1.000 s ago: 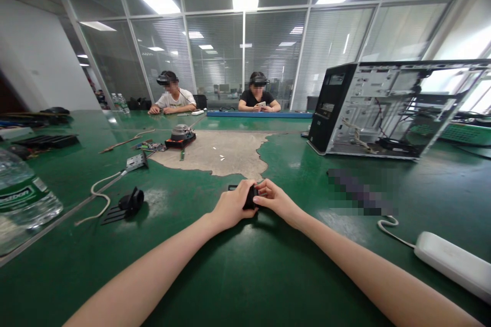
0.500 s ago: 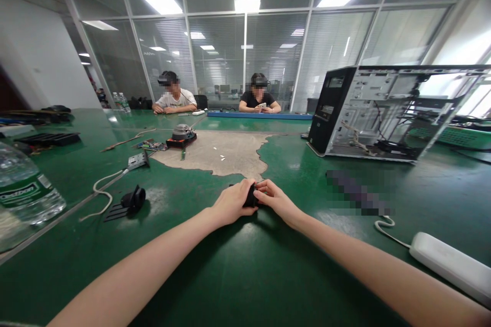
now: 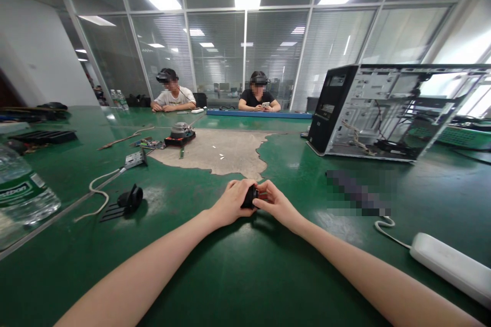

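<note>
Between my hands, just above the green table (image 3: 238, 276), is a small black part (image 3: 249, 197) whose details are too small to make out. My left hand (image 3: 235, 203) wraps round it from the left and over its top. From the right, the thumb and fingers of my right hand (image 3: 276, 205) grip its side. To the left lies a black bracket (image 3: 128, 200) with long prongs. Beyond it is a metal plate (image 3: 135, 159) with a grey cable.
An open computer case (image 3: 368, 112) stands at the right, with a white power strip (image 3: 448, 265) nearer. A water bottle (image 3: 23, 186) is at the left. A heatsink fan (image 3: 180, 134) sits farther back. Two people sit across the table.
The black part shows more between my hands. My right thumb has moved lower along its side, and my right fingers are a little more spread. The view has shifted slightly.
</note>
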Tool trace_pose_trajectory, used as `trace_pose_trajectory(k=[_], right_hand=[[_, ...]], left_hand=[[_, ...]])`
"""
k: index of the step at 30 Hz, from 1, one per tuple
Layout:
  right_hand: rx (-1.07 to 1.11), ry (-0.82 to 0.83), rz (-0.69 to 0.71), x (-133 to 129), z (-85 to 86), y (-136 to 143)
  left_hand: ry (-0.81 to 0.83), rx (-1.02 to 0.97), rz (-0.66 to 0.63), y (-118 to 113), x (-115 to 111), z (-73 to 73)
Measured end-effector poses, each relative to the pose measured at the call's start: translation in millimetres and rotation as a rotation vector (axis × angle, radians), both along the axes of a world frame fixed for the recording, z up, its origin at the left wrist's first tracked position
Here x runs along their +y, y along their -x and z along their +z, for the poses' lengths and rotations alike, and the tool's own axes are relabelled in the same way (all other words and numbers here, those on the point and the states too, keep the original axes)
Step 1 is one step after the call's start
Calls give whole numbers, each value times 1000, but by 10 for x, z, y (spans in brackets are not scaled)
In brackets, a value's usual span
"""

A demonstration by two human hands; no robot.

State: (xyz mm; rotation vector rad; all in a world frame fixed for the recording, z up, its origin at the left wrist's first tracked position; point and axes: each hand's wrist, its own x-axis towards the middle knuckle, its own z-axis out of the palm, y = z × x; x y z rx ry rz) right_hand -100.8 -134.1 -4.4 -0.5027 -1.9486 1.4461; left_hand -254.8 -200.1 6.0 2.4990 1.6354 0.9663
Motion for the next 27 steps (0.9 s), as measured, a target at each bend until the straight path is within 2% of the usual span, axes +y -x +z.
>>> trace_pose_trajectory(k=[5, 9, 16, 27], right_hand=[[-7, 29, -26, -8, 9, 23], [-42, -12, -68, -14, -4, 24], [5, -60, 25, -66, 38, -17], [-51, -49, -37, -2, -19, 5]], left_hand=[[-13, 11, 8, -19, -18, 16], [-12, 25, 15, -22, -19, 19], [-19, 34, 21, -10, -12, 7], [-17, 39, 27, -12, 10, -9]])
